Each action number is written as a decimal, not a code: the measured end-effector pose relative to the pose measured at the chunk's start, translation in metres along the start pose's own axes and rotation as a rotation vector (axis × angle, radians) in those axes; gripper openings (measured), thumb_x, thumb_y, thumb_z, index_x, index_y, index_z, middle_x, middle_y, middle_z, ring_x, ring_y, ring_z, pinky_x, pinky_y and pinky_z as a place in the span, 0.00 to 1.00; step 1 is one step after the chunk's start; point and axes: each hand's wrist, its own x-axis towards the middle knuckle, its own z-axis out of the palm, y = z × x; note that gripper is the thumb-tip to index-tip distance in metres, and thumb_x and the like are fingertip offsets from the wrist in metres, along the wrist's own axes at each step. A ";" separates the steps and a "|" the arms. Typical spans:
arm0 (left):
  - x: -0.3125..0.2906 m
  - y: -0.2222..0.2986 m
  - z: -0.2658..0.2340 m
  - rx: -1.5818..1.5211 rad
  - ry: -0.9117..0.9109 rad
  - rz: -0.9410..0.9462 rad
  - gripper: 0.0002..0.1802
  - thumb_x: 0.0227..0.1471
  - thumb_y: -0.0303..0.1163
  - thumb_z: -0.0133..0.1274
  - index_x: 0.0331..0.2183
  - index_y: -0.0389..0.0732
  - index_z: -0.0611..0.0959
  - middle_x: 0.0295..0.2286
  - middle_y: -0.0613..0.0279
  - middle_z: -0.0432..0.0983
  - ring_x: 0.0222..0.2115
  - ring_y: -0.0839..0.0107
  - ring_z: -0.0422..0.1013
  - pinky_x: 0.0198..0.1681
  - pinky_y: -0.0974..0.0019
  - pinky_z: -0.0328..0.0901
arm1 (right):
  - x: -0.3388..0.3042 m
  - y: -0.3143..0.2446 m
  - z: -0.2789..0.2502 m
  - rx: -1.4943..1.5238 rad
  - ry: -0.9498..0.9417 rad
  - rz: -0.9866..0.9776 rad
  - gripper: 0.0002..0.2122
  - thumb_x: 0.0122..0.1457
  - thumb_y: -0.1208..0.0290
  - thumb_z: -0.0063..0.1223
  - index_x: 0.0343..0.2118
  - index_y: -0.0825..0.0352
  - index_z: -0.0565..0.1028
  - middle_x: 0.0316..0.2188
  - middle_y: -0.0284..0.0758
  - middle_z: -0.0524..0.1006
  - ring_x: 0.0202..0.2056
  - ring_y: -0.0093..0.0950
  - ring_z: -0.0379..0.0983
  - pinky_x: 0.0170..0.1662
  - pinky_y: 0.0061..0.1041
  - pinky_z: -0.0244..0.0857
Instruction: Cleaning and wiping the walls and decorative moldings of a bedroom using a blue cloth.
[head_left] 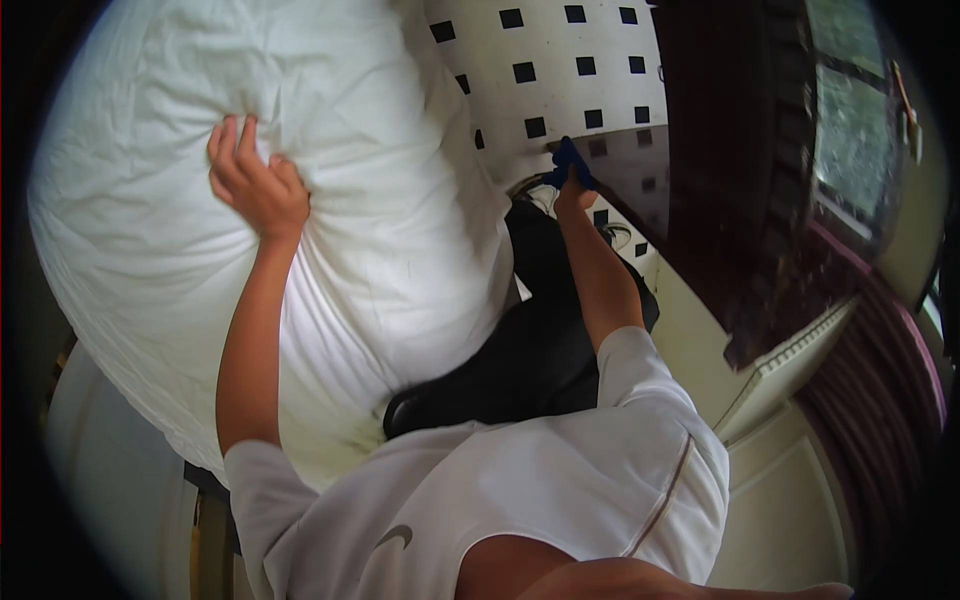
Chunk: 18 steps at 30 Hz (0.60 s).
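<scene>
Landmark: large white pillow (300,200), filling the upper left of the view, its cover creased.
Left hand (255,180): closed on the pillow; fingers dig into the cloth and bunch it into folds at the pillow's middle.
Left arm: bare forearm runs straight down from the hand across the pillow's lower half.
Right hand (572,185): well apart from the pillow, to its right, hanging low; clamped around a blue cloth (568,160).
Blue cloth: crumpled, protruding above the fist, clear of the pillow.
Hand spacing: wide apart, each holding its own item.
Floor (560,60): white tiles with small black squares, right of the pillow's upper edge.
Dark wooden furniture (740,150): further right of the pillow, beyond the right hand.
Clothing: white short-sleeved shirt (520,480) below the pillow; dark trousers (530,340) beside its lower right edge.
</scene>
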 end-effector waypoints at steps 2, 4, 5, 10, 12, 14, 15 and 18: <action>-0.001 0.001 0.007 -0.029 -0.009 0.047 0.24 0.52 0.30 0.41 0.52 0.35 0.69 0.54 0.52 0.63 0.57 0.51 0.57 0.58 0.50 0.48 | 0.030 0.034 0.023 -0.057 0.016 -0.023 0.19 0.49 0.74 0.66 0.44 0.73 0.73 0.40 0.38 0.78 0.36 0.31 0.76 0.38 0.29 0.71; -0.006 -0.015 -0.010 0.045 -0.062 0.085 0.23 0.57 0.33 0.38 0.53 0.33 0.67 0.53 0.48 0.62 0.57 0.47 0.56 0.58 0.48 0.48 | -0.008 0.071 0.049 -0.240 -0.009 0.165 0.23 0.49 0.71 0.67 0.47 0.72 0.72 0.44 0.38 0.76 0.39 0.31 0.75 0.38 0.30 0.71; -0.008 -0.024 -0.023 0.087 -0.107 0.098 0.23 0.60 0.36 0.35 0.53 0.32 0.66 0.54 0.46 0.61 0.56 0.46 0.56 0.58 0.47 0.48 | -0.034 0.082 0.068 -0.051 -0.079 0.369 0.22 0.52 0.69 0.64 0.48 0.68 0.71 0.45 0.36 0.74 0.41 0.29 0.73 0.39 0.28 0.72; -0.003 -0.018 0.025 -0.120 -0.019 0.091 0.24 0.59 0.35 0.34 0.52 0.30 0.66 0.54 0.44 0.59 0.56 0.42 0.55 0.57 0.46 0.48 | 0.121 0.102 0.066 0.538 0.096 0.910 0.13 0.58 0.69 0.57 0.45 0.63 0.71 0.39 0.34 0.74 0.36 0.28 0.72 0.37 0.25 0.71; -0.003 -0.018 0.020 -0.136 -0.044 0.127 0.25 0.59 0.36 0.34 0.52 0.29 0.65 0.54 0.43 0.58 0.56 0.40 0.54 0.57 0.46 0.49 | 0.072 0.075 0.073 0.672 0.183 1.195 0.12 0.60 0.67 0.54 0.45 0.60 0.71 0.39 0.33 0.72 0.38 0.26 0.71 0.41 0.23 0.71; 0.001 0.001 0.028 -0.198 -0.057 0.098 0.25 0.59 0.37 0.34 0.53 0.30 0.65 0.54 0.43 0.58 0.56 0.40 0.54 0.57 0.45 0.48 | 0.072 0.042 0.037 0.554 0.206 0.847 0.12 0.60 0.69 0.54 0.46 0.59 0.71 0.41 0.33 0.72 0.40 0.26 0.70 0.40 0.24 0.71; -0.002 -0.003 0.019 -0.121 -0.103 0.092 0.25 0.59 0.37 0.34 0.52 0.30 0.65 0.55 0.43 0.58 0.57 0.40 0.53 0.57 0.44 0.48 | 0.035 0.027 0.028 0.553 0.176 0.687 0.15 0.58 0.71 0.56 0.48 0.58 0.69 0.47 0.31 0.70 0.44 0.28 0.69 0.39 0.24 0.70; -0.006 -0.014 0.009 -0.121 -0.089 0.113 0.24 0.59 0.37 0.34 0.52 0.31 0.65 0.55 0.44 0.57 0.57 0.40 0.53 0.57 0.44 0.47 | -0.032 -0.041 -0.014 0.677 0.074 0.512 0.15 0.58 0.76 0.52 0.48 0.57 0.68 0.47 0.29 0.69 0.47 0.28 0.67 0.44 0.30 0.67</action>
